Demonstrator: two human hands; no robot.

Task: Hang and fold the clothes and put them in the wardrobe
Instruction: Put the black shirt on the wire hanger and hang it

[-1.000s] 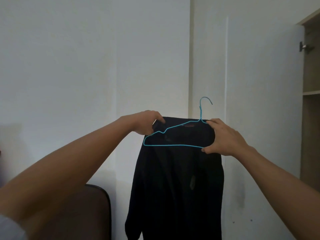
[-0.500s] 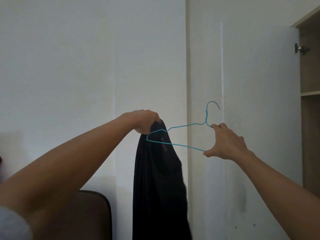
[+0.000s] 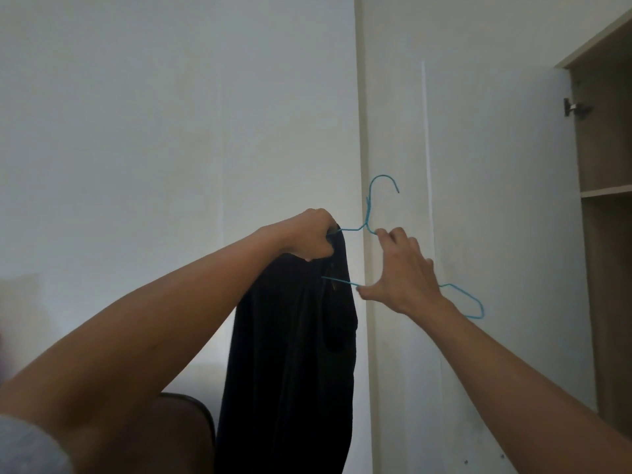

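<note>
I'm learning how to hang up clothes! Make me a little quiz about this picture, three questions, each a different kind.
1. True or false: the blue hanger is already hooked on a rail in the wardrobe.
2. Which hand bunches up the dark garment? A) left hand B) right hand C) neither
3. Fill in: the hanger's hook points ____ (up or down).

Key
1. False. Both hands hold it in the air, in front of the white wall.
2. A. The right hand grips only the hanger's wire.
3. Up.
</note>
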